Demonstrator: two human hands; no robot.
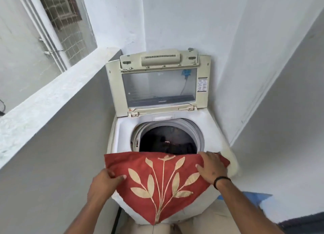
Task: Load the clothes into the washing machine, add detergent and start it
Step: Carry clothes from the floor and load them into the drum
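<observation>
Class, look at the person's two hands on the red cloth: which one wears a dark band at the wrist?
The right hand, spread on the upper right of the red leaf-patterned cloth, wears it. The left hand, pinching the cloth's left edge, has a bare wrist.

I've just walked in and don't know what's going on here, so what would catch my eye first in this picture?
The red cloth with cream leaf embroidery stands out first, draped over the near edge of the washing machine. The left hand pinches its left edge and the right hand lies on its right corner. Behind it the lid stands open, and dark clothes already lie in the drum.
</observation>
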